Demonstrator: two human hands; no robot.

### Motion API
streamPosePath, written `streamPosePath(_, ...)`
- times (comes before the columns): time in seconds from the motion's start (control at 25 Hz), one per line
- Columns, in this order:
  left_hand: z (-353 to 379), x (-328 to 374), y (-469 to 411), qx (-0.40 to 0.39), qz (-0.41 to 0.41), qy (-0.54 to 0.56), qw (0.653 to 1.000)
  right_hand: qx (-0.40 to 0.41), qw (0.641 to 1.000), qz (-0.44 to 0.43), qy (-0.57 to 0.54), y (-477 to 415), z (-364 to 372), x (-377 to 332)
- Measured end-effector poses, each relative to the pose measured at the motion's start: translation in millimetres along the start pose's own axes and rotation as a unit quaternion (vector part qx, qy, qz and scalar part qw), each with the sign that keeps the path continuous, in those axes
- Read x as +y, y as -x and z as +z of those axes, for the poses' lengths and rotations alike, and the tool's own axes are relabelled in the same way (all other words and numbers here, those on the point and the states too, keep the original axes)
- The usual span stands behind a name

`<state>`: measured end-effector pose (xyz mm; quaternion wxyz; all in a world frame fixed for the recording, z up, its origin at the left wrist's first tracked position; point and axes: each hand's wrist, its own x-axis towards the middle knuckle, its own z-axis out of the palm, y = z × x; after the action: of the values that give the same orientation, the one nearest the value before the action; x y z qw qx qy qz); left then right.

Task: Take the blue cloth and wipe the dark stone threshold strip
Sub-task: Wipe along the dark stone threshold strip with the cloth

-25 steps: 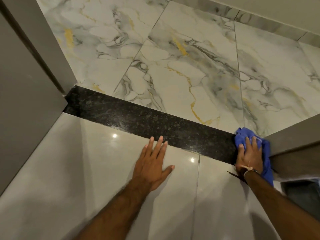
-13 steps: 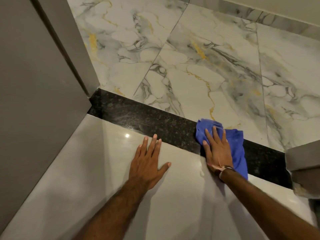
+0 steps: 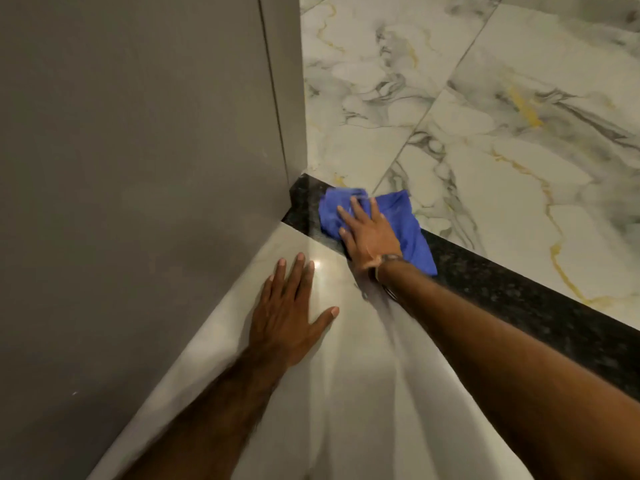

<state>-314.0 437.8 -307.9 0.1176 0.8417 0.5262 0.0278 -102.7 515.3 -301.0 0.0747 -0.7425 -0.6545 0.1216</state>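
— Where has the cloth got to?

— From my head camera: a second ago my right hand [image 3: 370,237] had the blue cloth [image 3: 401,223] at the far end of the dark stone threshold strip [image 3: 519,296]. Now it sits near the grey door frame [image 3: 284,98], at the strip's other end.

— So one full pass is made?

— I judge so; only the corner against the frame is left.

— And your hands?

— Right palm flat, fingers spread, pressing the cloth down. Left hand [image 3: 287,313] open and flat on the pale tile [image 3: 346,393], beside the frame, bracing me.
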Motion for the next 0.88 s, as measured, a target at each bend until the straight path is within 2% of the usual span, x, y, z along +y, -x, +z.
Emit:
streamPosePath(0.08, 0, -14, 0, 0.003, -0.017, 0.004, 1.000, -0.002, 0.994, 0.100, -0.048, -36, 0, -27)
streamPosePath(0.12, 0, -18, 0, 0.003, -0.023, 0.006, 1.000, -0.005, 0.996, 0.078, -0.052, -46, 2, -39)
streamPosePath(0.2, 0, -21, 0, 0.004, -0.023, 0.001, 1.000, -0.024, 0.997, -0.078, -0.002, -49, 5, -54)
streamPosePath(0.24, -1, -22, 1, 0.002, -0.023, -0.002, 1.000, -0.039, 0.989, -0.138, 0.024, -48, 4, -53)
streamPosePath(0.28, -3, -23, 1, -0.001, -0.023, -0.002, 1.000, -0.041, 0.986, -0.161, 0.029, -49, 1, -49)
streamPosePath(0.32, -4, -22, 0, -0.006, -0.022, -0.003, 1.000, -0.037, 0.989, -0.140, 0.032, -50, -1, -43)
streamPosePath(0.44, -9, -14, -5, -0.028, -0.014, -0.015, 0.999, -0.017, 0.999, 0.033, -0.022, -18, -6, -25)
streamPosePath(0.52, -12, -1, -9, -0.048, 0.008, -0.028, 0.998, 0.006, 0.999, -0.022, -0.035, 34, -6, -5)
streamPosePath(0.6, -13, 12, -12, -0.054, 0.039, -0.037, 0.997, -0.017, 0.996, -0.081, -0.026, 77, -12, 32)
streamPosePath(0.64, -13, 21, -12, -0.059, 0.056, -0.030, 0.996, -0.010, 0.999, -0.039, -0.035, 93, -17, 56)
streamPosePath(0.72, -10, 43, -10, -0.069, 0.098, -0.024, 0.993, 0.041, 0.987, 0.146, -0.052, 127, -30, 106)
streamPosePath(0.76, -8, 55, -9, -0.072, 0.122, -0.031, 0.989, 0.059, 0.977, 0.202, -0.047, 149, -36, 126)
streamPosePath(0.8, -5, 67, -9, -0.072, 0.146, -0.037, 0.986, 0.065, 0.979, 0.191, -0.031, 173, -40, 140)
streamPosePath(0.88, 1, 89, -10, -0.076, 0.174, -0.034, 0.981, 0.022, 0.997, 0.080, 0.000, 215, -44, 162)
